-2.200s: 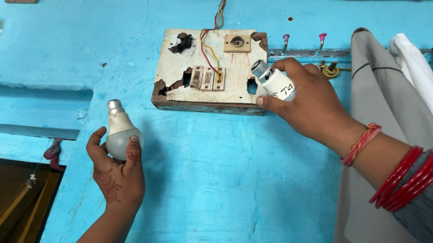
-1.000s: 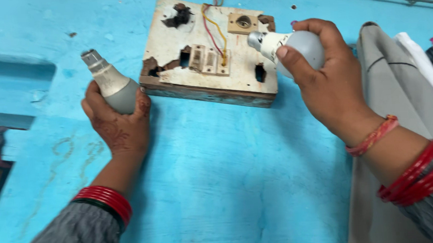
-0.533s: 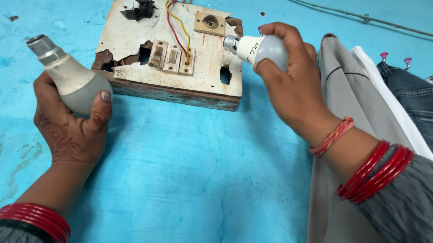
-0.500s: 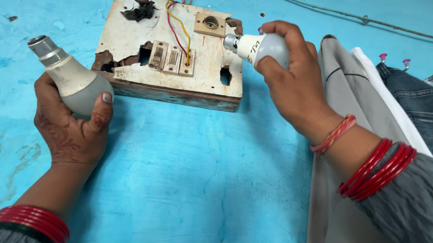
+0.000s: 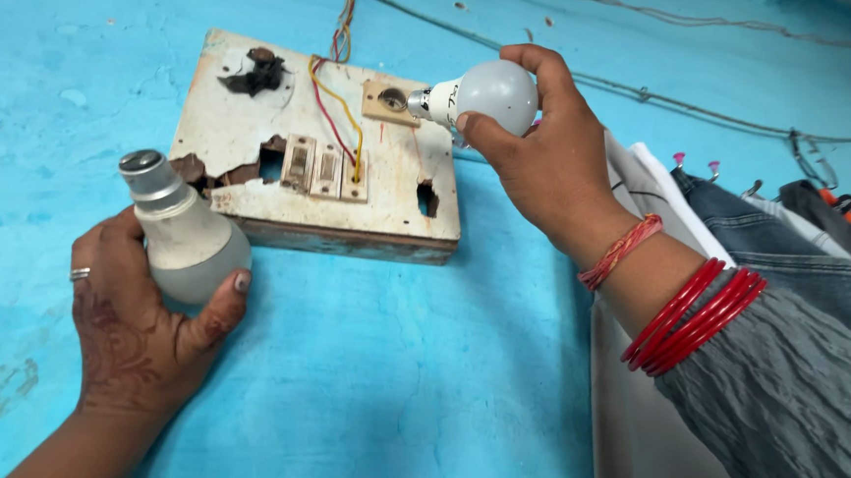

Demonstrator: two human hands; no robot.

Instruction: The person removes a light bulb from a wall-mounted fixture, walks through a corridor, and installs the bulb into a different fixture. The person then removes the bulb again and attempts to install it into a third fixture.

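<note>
My right hand (image 5: 544,158) grips a small white bulb (image 5: 481,93) by its globe, its metal cap pointing left and almost touching the tan bulb socket (image 5: 389,100) on a worn white switchboard (image 5: 240,108). My left hand (image 5: 145,320) holds a larger white bulb (image 5: 184,239) upright, metal cap up, just left of the board's lower corner. The board is fixed on a blue wall (image 5: 376,390) and carries a row of tan switches (image 5: 326,168) and red and yellow wires (image 5: 335,87).
Clothes hang at the right: a grey-white garment (image 5: 617,385), blue jeans (image 5: 741,239) and darker pieces on pink-tipped hooks (image 5: 679,159). Thin cables (image 5: 653,92) run across the wall at the top right. The board has broken holes (image 5: 427,199) in it.
My right hand has brought the small bulb's cap up to the socket. My left hand with the larger bulb now sits lower and closer to the board. The view has shifted.
</note>
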